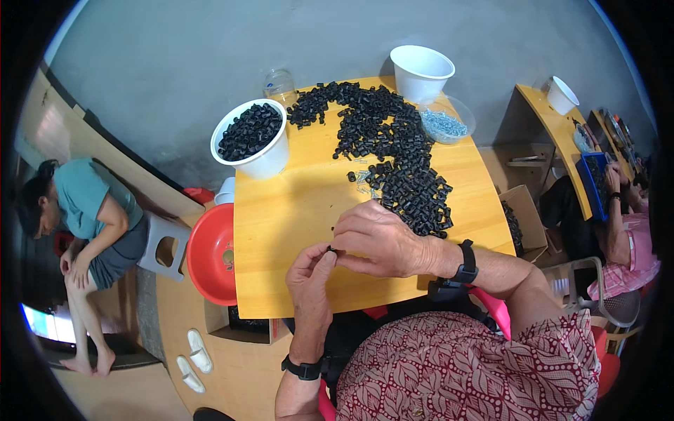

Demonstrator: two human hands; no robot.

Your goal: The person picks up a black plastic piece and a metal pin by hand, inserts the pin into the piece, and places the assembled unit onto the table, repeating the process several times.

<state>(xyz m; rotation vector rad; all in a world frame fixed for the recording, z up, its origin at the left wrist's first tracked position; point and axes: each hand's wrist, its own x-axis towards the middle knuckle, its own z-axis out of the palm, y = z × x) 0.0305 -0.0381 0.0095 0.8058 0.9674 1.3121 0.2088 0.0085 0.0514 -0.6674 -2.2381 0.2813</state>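
Above the near edge of the wooden table (267,231), my two hands meet. Thumb and fingertips of my left hand (311,281) pinch a small black plastic piece (331,249). My right hand (382,240) comes in from the right with its fingers closed at the same piece; what lies between its fingertips is hidden. Just beyond it spreads a big heap of short black plastic pieces (407,186), reaching to the table's far side. Several small silvery screws (362,184) lie at the heap's left edge.
A white bucket (274,158) full of black pieces stands far left, beside a clear container (279,84). Far right are another white bucket (421,88) and a clear bowl of screws (446,125). A red basin (203,270) sits left; people sit at both sides.
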